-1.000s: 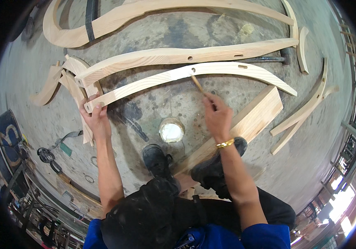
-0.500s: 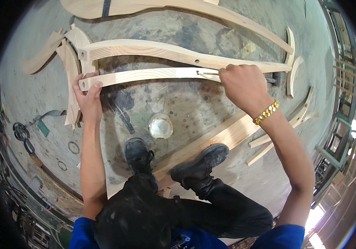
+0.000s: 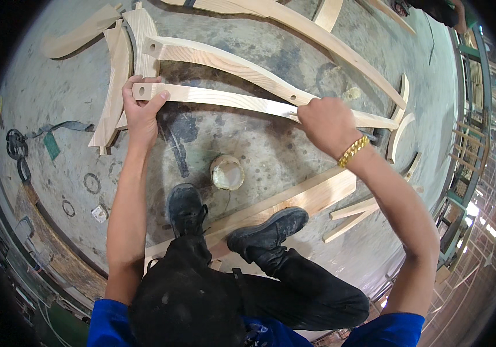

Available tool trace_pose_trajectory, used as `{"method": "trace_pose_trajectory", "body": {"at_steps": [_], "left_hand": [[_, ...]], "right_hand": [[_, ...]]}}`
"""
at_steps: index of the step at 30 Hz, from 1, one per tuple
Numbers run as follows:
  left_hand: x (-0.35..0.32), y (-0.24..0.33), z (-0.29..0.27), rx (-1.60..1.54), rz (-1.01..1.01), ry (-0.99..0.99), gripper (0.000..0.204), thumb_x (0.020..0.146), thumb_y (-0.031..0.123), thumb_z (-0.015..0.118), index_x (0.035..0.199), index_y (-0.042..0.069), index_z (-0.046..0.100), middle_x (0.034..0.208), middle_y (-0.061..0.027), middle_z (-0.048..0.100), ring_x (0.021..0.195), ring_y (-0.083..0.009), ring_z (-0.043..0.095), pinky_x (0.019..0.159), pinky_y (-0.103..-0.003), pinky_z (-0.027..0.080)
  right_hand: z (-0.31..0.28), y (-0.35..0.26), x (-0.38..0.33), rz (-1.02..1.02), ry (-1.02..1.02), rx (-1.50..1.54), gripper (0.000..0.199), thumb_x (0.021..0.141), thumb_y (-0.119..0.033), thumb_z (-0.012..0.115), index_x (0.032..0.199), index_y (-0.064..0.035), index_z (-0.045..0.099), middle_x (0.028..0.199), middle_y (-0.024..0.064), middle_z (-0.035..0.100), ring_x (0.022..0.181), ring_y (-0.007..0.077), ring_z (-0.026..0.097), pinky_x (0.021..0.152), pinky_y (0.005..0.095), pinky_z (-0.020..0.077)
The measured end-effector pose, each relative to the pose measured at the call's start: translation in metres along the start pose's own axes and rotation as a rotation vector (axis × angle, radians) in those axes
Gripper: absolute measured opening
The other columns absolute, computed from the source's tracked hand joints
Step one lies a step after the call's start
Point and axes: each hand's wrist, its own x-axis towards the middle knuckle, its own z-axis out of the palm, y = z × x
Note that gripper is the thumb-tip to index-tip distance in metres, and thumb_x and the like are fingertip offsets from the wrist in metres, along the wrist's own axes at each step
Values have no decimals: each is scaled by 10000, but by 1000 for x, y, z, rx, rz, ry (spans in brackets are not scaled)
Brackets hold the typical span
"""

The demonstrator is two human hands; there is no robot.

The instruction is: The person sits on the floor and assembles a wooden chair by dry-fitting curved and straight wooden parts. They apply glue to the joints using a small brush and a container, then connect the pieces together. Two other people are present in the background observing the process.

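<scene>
Trousers in black fill the nearest part of the view, between two blue sleeves. Ahead of them are a dark left shoe and right shoe, the right one overlapping a thick pale plank that runs at a slant across the concrete floor. A small round cup with white matter inside stands on the floor just beyond the left shoe.

Farther out, a curved rail of light wood stretches crosswise between the hands. The left hand grips its left end, thumb on the face beside a round hole, fingers round the back. The right hand, a gold bracelet at its wrist, is closed at the other part of the rail, next to a white patch; it seems to pinch a thin stick, though the fingers hide nearly all of it.

Just past this lies a second rail, with a hole toward its left end and another near the right hand. Short curved pieces are grouped at the left, and a longer beam slants across farthest off.
</scene>
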Motion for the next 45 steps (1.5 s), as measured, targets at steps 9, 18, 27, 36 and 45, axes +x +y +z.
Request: {"method": "trace_pose_trajectory", "body": {"at_steps": [9,18,27,36,45], "left_hand": [[-2,2,1,29,3,0,598,759,8,687,1234,28,324,1149,-152,536,1057,-197,522,970,-334,397],[-1,4,0,58,-11,-18,589,774,-9,662,1242,32,308,1165,-160,527,1085,-191,503,974,-330,397],[-4,4,4,7,-40,-10,579,798,-26,626,1267,38,292,1193,-162,506,1087,-203,505,985,-334,400],[-1,5,0,46,-46,-43,553,821,0,613,1272,77,303,1202,-136,490,1147,-232,493,928,-338,441],[0,7,3,99,-64,-12,530,797,-28,549,1253,102,313,1196,-143,488,1135,-227,491,901,-332,445]], "right_hand": [[-2,2,-4,39,-44,40,123,785,-122,576,731,-94,683,734,117,669,704,268,675,592,367,531],[8,8,-23,150,-18,148,108,772,-107,574,723,-54,653,689,141,641,668,305,652,585,400,511],[128,-13,-83,657,413,1168,164,876,-155,595,882,-9,669,663,52,632,562,127,560,536,278,434],[168,-54,-57,859,641,1228,154,846,-141,630,914,-11,678,701,97,627,583,162,550,562,293,443],[167,-79,-47,737,791,1027,108,805,-77,641,900,-40,677,793,138,629,688,289,605,595,355,473]]}}
